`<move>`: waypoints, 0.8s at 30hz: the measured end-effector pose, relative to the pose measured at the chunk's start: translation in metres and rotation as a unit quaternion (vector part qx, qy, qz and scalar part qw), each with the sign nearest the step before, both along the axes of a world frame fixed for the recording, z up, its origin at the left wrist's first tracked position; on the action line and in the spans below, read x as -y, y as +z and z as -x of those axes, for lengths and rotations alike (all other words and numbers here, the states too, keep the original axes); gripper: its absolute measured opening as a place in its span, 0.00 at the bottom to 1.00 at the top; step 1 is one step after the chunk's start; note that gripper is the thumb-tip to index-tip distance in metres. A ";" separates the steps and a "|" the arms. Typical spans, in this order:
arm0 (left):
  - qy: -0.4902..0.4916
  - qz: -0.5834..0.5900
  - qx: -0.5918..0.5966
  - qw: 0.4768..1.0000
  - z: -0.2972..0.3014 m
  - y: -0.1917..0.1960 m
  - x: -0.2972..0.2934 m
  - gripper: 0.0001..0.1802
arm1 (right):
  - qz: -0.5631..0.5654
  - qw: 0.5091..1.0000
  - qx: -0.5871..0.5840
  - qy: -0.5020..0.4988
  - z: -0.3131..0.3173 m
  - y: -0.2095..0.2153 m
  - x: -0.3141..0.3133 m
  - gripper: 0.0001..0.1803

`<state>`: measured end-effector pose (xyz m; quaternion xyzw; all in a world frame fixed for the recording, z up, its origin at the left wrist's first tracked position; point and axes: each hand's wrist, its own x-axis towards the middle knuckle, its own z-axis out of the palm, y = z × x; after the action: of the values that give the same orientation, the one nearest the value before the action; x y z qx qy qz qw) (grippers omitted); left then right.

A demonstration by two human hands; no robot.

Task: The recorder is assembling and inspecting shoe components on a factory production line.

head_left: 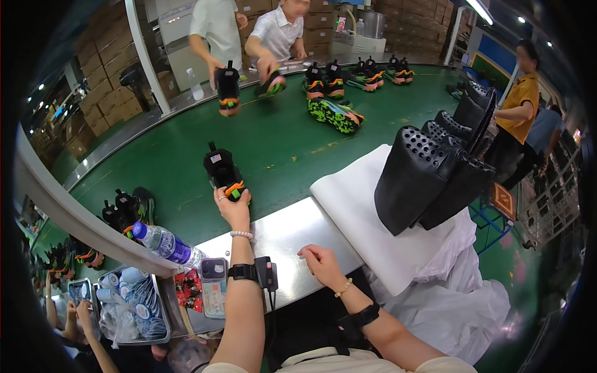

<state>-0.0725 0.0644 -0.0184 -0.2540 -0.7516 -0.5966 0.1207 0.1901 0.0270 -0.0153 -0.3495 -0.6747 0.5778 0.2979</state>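
My left hand [234, 210] reaches out over the green conveyor belt and grips a black sneaker [221, 169] by its orange-and-green trimmed end. The shoe's collar and pull tab point away from me. Over the metal table [292, 239], my right hand [322, 267] is loosely curled, with nothing visible in its fingers. Farther along the belt stand several matching sneakers [365, 76]. One of them, a sneaker [334, 115] lying on its side, shows a speckled green-and-black sole. Across the belt, two people handle another upright sneaker [227, 87] and a blurred, tilted sneaker [271, 83].
Tall black perforated shapes [413, 177] stand on white sheets [348, 186] at right. By my left arm are a water bottle [166, 244], a phone [214, 271], red packets [188, 290] and a metal tray [163, 336] of blue-grey items. A white post [81, 208] curves up at left.
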 end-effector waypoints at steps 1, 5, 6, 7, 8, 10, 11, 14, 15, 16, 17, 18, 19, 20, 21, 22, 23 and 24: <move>0.002 0.001 -0.002 1.000 -0.001 0.000 -0.001 0.29 | 0.003 1.000 0.004 -0.003 -0.002 0.000 -0.001 0.13; -0.025 -0.006 -0.034 0.999 0.002 -0.002 -0.004 0.28 | 0.002 1.000 0.007 0.000 -0.001 0.001 0.000 0.13; -0.031 -0.013 -0.008 0.999 0.005 -0.004 -0.003 0.28 | 0.004 1.000 0.006 0.001 -0.001 0.000 0.000 0.13; -0.037 -0.019 0.018 0.999 0.007 -0.005 -0.002 0.28 | 0.001 1.000 0.009 0.002 0.000 -0.001 -0.001 0.13; -0.024 -0.017 0.019 0.999 0.011 -0.008 -0.003 0.28 | -0.001 1.000 0.012 0.004 -0.001 -0.002 -0.001 0.13; -0.014 -0.004 0.021 1.000 0.016 -0.007 -0.004 0.29 | -0.003 1.000 0.010 0.003 -0.001 -0.001 -0.002 0.13; -0.006 0.009 0.025 1.000 0.018 -0.006 -0.005 0.29 | -0.006 1.000 0.010 0.000 -0.002 0.000 -0.002 0.13; -0.013 0.020 -0.009 1.000 0.046 -0.007 -0.012 0.31 | -0.017 1.000 0.000 0.003 0.000 0.002 -0.001 0.13; -0.013 0.020 -0.008 1.000 0.053 -0.012 -0.021 0.31 | -0.016 1.000 0.001 0.003 -0.003 0.000 -0.003 0.13; -0.021 0.024 -0.013 0.999 0.065 -0.010 -0.026 0.31 | -0.014 1.000 0.006 0.004 -0.003 0.001 -0.004 0.13; -0.030 0.028 -0.018 0.999 0.075 -0.010 -0.031 0.32 | -0.012 1.000 0.010 0.006 -0.002 0.002 -0.004 0.13; -0.038 0.032 -0.016 0.999 0.084 -0.010 -0.036 0.33 | -0.013 1.000 0.006 0.006 -0.001 0.002 -0.004 0.13; -0.038 0.030 -0.020 0.999 0.092 -0.011 -0.041 0.33 | -0.019 1.000 0.011 0.002 0.000 0.002 -0.003 0.12; -0.048 0.031 -0.019 0.998 0.099 -0.011 -0.045 0.35 | -0.025 1.000 0.016 -0.001 0.001 0.002 -0.003 0.12; -0.057 0.031 -0.018 0.998 0.107 -0.012 -0.049 0.36 | -0.027 1.000 0.010 0.002 0.003 0.002 -0.002 0.12; -0.053 0.030 -0.024 0.998 0.114 -0.012 -0.052 0.36 | -0.034 0.999 0.009 0.001 0.005 0.002 0.000 0.12; -0.058 0.042 -0.044 0.996 0.123 -0.011 -0.054 0.37 | -0.041 0.999 0.007 0.002 0.008 0.002 0.002 0.12; -0.070 0.055 -0.058 0.994 0.119 -0.008 -0.061 0.37 | -0.039 0.999 0.007 -0.001 0.006 0.001 0.000 0.12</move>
<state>-0.1910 0.1253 -0.0260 -0.3460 -0.7554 -0.5460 0.1079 0.1843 0.0267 -0.0146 -0.3424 -0.6985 0.5486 0.3064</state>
